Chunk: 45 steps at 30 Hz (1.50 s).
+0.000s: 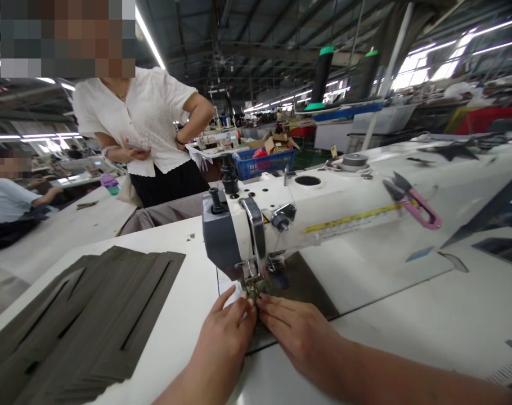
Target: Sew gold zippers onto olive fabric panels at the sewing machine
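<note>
My left hand (224,337) and right hand (298,332) pinch narrowly on the dark fabric (300,287) beside the presser foot (251,288). Fingers (243,301) this close could get stitched if the sewing machine (281,219) runs.

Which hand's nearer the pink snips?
Right. The right hand is closer to the snips, which lie up and to its right. The left hand is farther away, on the right hand's other side.
</note>
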Each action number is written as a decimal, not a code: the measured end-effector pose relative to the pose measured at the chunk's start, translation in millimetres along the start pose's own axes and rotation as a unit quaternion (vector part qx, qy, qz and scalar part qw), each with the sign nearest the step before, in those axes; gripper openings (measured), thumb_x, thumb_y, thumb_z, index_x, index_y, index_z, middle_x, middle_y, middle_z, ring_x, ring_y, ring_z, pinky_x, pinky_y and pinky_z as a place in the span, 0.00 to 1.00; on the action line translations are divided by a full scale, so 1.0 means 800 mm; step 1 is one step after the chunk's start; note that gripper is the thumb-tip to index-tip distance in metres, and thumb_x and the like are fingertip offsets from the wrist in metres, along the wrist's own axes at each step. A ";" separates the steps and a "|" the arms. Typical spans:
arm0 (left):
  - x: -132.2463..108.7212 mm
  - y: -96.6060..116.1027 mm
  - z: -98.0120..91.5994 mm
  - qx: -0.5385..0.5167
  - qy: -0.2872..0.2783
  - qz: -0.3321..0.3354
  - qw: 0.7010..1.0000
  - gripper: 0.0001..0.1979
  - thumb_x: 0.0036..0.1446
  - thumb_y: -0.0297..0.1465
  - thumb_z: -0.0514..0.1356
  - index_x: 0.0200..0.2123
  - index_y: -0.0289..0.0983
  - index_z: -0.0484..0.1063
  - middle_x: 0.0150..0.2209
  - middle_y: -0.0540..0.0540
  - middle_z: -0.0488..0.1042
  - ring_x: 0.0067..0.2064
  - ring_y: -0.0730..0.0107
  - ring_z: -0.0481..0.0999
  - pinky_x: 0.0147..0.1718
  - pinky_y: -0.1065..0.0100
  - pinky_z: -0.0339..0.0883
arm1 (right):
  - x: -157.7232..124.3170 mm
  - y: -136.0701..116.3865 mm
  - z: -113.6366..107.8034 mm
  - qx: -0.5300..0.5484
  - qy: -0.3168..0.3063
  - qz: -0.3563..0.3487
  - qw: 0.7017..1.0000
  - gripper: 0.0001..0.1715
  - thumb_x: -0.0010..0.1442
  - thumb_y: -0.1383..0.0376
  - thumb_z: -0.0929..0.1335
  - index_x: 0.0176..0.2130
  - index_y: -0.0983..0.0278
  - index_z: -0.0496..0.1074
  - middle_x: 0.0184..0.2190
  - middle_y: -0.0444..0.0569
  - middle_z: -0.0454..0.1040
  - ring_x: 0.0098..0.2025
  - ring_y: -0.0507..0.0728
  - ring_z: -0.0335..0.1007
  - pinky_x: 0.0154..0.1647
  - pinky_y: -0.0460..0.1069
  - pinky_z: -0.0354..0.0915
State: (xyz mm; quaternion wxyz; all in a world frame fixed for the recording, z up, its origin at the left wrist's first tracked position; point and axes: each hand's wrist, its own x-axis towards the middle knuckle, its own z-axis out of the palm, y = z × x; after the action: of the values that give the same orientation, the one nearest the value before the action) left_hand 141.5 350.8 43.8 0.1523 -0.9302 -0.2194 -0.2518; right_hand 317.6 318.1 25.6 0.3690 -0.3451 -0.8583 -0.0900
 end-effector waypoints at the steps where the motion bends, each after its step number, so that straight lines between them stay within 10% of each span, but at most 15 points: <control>1: 0.001 -0.002 0.001 -0.002 -0.001 -0.003 1.000 0.15 0.61 0.22 0.43 0.36 0.32 0.70 0.31 0.43 0.74 0.35 0.68 0.76 0.48 0.55 0.67 | 0.002 0.002 0.000 0.004 0.001 0.000 1.000 0.21 0.61 0.76 0.55 0.39 0.75 0.74 0.38 0.58 0.76 0.42 0.57 0.72 0.48 0.48 0.67; 11: 0.009 -0.014 0.011 -0.018 0.000 -0.033 0.999 0.13 0.61 0.23 0.46 0.34 0.32 0.69 0.30 0.43 0.71 0.34 0.66 0.74 0.40 0.59 0.71 | 0.014 0.011 0.004 0.040 -0.007 0.045 0.998 0.20 0.63 0.73 0.55 0.40 0.73 0.73 0.37 0.57 0.75 0.36 0.58 0.73 0.36 0.50 0.72; 18: -0.008 -0.001 -0.009 -0.081 0.006 -0.071 0.994 0.11 0.58 0.22 0.49 0.39 0.36 0.69 0.38 0.42 0.75 0.41 0.65 0.75 0.49 0.55 0.66 | -0.001 0.005 -0.011 -0.027 -0.024 0.040 0.999 0.17 0.61 0.72 0.59 0.44 0.76 0.71 0.43 0.60 0.73 0.46 0.60 0.70 0.47 0.52 0.68; 29: -0.004 0.006 0.004 0.030 0.081 0.006 0.996 0.14 0.60 0.19 0.46 0.29 0.31 0.69 0.30 0.42 0.75 0.36 0.69 0.76 0.50 0.56 0.65 | 0.001 0.010 0.002 -0.070 0.006 -0.016 0.997 0.23 0.62 0.75 0.53 0.38 0.79 0.74 0.38 0.61 0.75 0.39 0.60 0.73 0.42 0.51 0.71; 45: 0.009 -0.022 0.011 0.009 0.032 0.002 0.999 0.12 0.60 0.20 0.48 0.31 0.31 0.69 0.30 0.43 0.73 0.34 0.68 0.75 0.46 0.59 0.68 | 0.025 0.031 0.001 0.023 -0.028 0.028 0.999 0.20 0.64 0.73 0.53 0.33 0.73 0.70 0.27 0.55 0.72 0.28 0.55 0.68 0.27 0.47 0.67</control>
State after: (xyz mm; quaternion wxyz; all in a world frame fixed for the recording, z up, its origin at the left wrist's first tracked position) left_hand 142.4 371.6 43.0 0.1685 -0.9206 -0.2150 -0.2791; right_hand 323.8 346.9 36.6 0.3551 -0.3631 -0.8599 -0.0506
